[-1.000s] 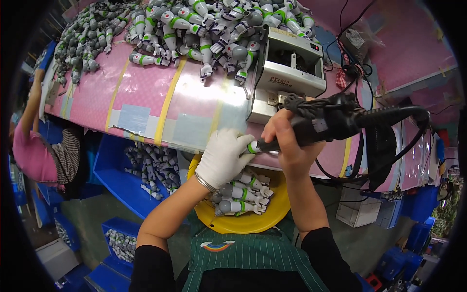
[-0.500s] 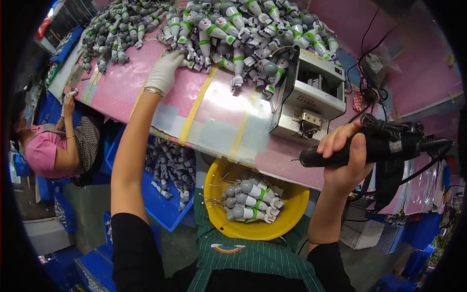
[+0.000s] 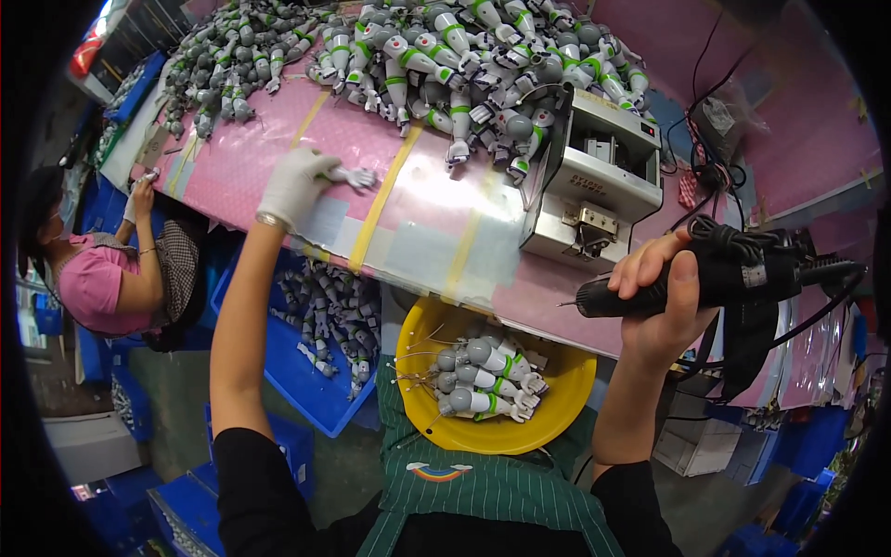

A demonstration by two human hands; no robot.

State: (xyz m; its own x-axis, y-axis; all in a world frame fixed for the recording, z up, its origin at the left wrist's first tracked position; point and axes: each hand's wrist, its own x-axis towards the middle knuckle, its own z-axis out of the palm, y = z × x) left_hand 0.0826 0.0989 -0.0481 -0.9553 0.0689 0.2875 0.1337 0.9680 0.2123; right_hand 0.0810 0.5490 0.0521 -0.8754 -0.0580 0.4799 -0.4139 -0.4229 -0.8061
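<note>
My left hand (image 3: 295, 188), in a white glove, is closed on a toy arm. Its small grey-white toy hand (image 3: 356, 177) sticks out past my fingertips; my glove hides most of the rest. This is just over the pink table top (image 3: 251, 148). On the right, my bare right hand (image 3: 661, 325) grips a black electric screwdriver (image 3: 733, 283) with a cord bundled on it, its thin bit pointing left. A large heap of white, grey and green toy arms (image 3: 455, 56) covers the far side of the table.
A white-and-black machine (image 3: 594, 176) stands right of the heap. A yellow basin (image 3: 566, 408) with several toy arms sits in front of me. Left of it is a blue crate (image 3: 325, 413) of smaller parts. A co-worker in pink (image 3: 111, 278) works at far left.
My left hand has drawn back from the heap toward me, bringing a toy arm with it. My right hand and the screwdriver have hardly moved.
</note>
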